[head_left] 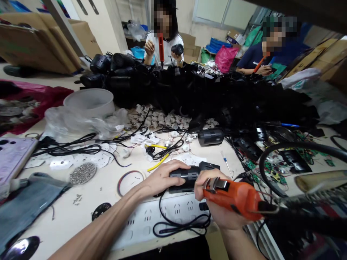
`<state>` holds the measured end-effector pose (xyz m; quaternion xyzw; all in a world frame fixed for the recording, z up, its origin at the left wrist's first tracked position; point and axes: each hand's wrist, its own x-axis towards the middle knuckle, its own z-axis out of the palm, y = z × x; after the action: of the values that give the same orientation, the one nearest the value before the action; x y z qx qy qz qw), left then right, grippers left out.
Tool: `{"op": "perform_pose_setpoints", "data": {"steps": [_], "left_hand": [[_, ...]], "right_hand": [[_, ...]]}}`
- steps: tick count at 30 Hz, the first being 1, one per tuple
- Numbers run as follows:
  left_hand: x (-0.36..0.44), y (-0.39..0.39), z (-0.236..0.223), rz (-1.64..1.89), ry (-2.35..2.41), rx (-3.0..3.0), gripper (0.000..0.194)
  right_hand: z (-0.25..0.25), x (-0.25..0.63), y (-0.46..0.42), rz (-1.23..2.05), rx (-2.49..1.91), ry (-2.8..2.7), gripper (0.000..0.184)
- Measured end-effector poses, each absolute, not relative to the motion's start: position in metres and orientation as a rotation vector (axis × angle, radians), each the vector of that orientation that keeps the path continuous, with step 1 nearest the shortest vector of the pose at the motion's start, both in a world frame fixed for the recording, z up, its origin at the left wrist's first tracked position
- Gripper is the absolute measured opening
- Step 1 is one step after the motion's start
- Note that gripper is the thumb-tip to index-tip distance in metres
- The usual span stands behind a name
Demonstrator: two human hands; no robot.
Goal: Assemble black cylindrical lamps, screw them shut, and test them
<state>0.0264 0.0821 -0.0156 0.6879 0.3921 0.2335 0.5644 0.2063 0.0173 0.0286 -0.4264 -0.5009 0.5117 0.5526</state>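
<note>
So, two hands here: left hand (162,177) half curled over one black device (184,177) at the tabletop's (108,195) near edge, right hand (214,195) wrapped tight around one orange power tool (233,196). One white tub (89,103) toward the left edge, contents hidden. Two pliers handles (158,163), yellow, mid-table.

1. Pale light brightens the white bench (62,216).
2. A black heap (206,97) sinks into deep, nearly detail-free shadow.
3. Glare glints off a glossy disc (23,249) at the bench's near left corner.
4. Wide-angle distortion stretches the softly blurred outer edges.
5. Pixelated blocks mask background patches.
</note>
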Motion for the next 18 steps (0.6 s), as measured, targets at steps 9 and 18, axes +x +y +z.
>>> {"op": "perform_pose_setpoints", "data": {"steps": [9,18], "left_hand": [[0.026,0.08,-0.019,0.61,0.923,1.574,0.038],[0.025,0.08,-0.024,0.566,0.964,1.644,0.05]], "right_hand": [[0.04,0.211,0.019,1.291,-0.849,-1.206,0.069],[0.046,0.207,0.055,1.156,-0.741,-1.001,0.078]]}}
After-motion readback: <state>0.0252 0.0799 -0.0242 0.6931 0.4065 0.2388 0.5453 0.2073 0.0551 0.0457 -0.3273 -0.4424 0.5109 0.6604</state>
